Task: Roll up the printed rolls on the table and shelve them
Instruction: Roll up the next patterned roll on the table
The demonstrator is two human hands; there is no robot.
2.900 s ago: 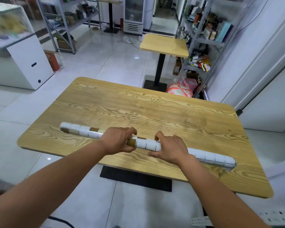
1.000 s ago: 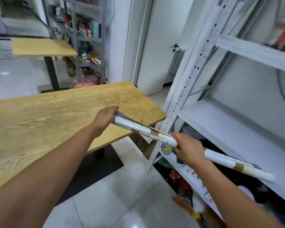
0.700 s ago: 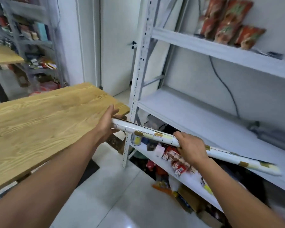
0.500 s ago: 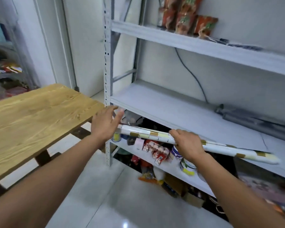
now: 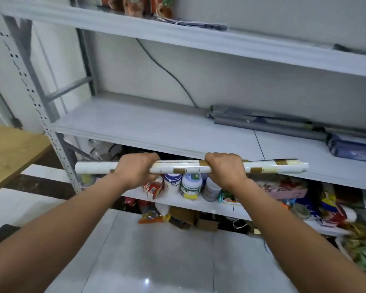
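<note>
I hold a rolled-up printed roll, white with brown and cream tile squares, level in the air just in front of the middle shelf of a grey metal rack. My left hand grips the roll left of its middle. Right of the middle, my right hand grips it with fingers curled over the top. The roll's right end overlaps the shelf's front edge.
Grey and blue rolls lie at the back right of the middle shelf. The lower shelf holds jars and packets. A perforated rack post stands left, the wooden table's corner beyond it. A cable hangs down the wall.
I turned from the table to face the rack. The roll swung from slanted to level in front of the middle shelf, and my left hand moved from its end to grip near the middle.
</note>
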